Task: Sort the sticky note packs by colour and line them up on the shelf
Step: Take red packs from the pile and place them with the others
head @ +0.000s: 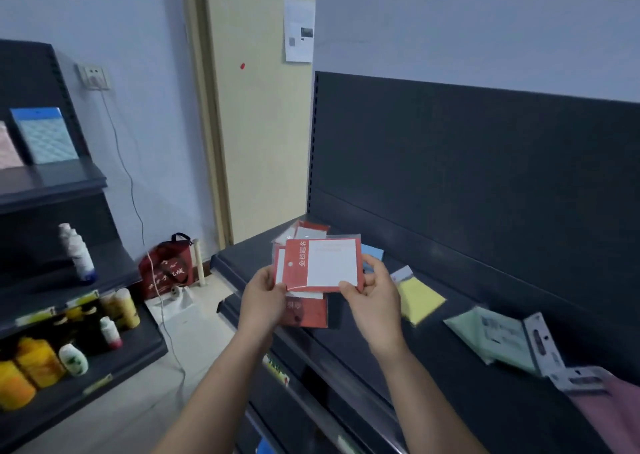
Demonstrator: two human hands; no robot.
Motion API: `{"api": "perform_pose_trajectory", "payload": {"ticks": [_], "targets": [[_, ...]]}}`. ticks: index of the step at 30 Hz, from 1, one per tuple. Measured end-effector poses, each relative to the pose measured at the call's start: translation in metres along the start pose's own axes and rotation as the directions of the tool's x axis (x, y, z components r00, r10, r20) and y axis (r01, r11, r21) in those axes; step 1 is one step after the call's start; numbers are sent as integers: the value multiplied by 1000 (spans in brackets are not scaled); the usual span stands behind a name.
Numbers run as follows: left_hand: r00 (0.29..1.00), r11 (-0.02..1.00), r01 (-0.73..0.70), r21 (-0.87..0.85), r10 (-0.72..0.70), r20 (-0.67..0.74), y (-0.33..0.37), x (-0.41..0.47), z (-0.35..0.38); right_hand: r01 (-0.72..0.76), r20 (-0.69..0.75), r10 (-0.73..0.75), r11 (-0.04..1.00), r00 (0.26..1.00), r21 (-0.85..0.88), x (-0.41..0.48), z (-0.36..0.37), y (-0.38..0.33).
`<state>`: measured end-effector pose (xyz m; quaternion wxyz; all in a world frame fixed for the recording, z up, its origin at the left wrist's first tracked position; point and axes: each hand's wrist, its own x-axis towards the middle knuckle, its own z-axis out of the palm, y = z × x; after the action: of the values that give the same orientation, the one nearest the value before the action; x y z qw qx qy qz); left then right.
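Observation:
A red-and-white sticky note pack [322, 266] is held flat above the dark shelf [433, 377]. My left hand [261, 297] pinches its left edge and my right hand [375, 297] pinches its right edge. More red packs [308, 311] lie under it, and another red pack [310, 229] sits behind. A blue pack [373, 252] peeks out behind my right hand. To the right lie a yellow pack [419, 297], a green pack [495, 336] and a pink pack [613, 412] in a row on the shelf.
The shelf's dark back panel [467, 162] rises behind the packs. A second shelf unit [52, 183] at left holds bottles [78, 252] and a blue packet [45, 135]. A red bag [166, 266] and a white cable [162, 301] are on the floor.

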<state>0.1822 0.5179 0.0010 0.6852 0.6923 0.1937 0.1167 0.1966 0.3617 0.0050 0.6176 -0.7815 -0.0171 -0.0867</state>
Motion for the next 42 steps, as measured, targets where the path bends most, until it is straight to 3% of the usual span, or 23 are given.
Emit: {"api": "perform_pose_trajectory", "payload": {"ticks": [8, 16, 19, 23, 26, 32, 37, 42], "targets": [[998, 952, -54, 300, 39, 56, 11, 96, -16, 18, 79, 5, 955, 997, -297, 91, 65, 7], [977, 817, -121, 564, -4, 214, 0, 186, -32, -9, 97, 86, 793, 992, -610, 146, 119, 28], [957, 693, -231, 683, 34, 289, -5, 211, -33, -37, 68, 119, 708, 991, -705, 158, 131, 34], [926, 425, -348, 836, 18, 376, -12, 229, -33, -85, 17, 158, 616, 987, -783, 160, 136, 41], [896, 353, -436, 828, 80, 437, -14, 233, -33, -87, -11, 129, 599, 992, -796, 156, 135, 43], [737, 159, -660, 734, 328, 591, -1, 225, -17, -56, -102, -48, 567, 994, -822, 139, 116, 34], [533, -6, -806, 592, 426, 731, 1, 207, 19, -108, -243, -236, 468, 941, -877, 107, 74, 29], [344, -62, -899, 435, 517, 784, 14, 165, 68, -224, -364, -292, 417, 885, -881, 59, 10, 17]]}}
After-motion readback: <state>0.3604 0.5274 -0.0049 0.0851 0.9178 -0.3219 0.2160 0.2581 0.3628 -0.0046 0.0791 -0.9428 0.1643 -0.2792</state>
